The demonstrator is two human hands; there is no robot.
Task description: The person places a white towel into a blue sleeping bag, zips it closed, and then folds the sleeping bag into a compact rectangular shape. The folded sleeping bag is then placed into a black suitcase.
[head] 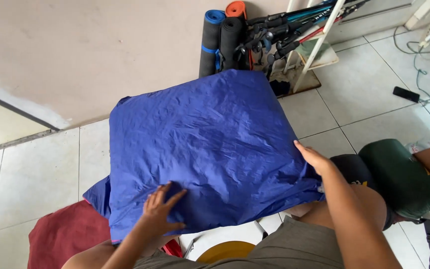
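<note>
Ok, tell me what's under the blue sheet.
A dark red cloth pokes out below the blue sheet by the left hand. Whatever else lies beneath is covered.
</note>
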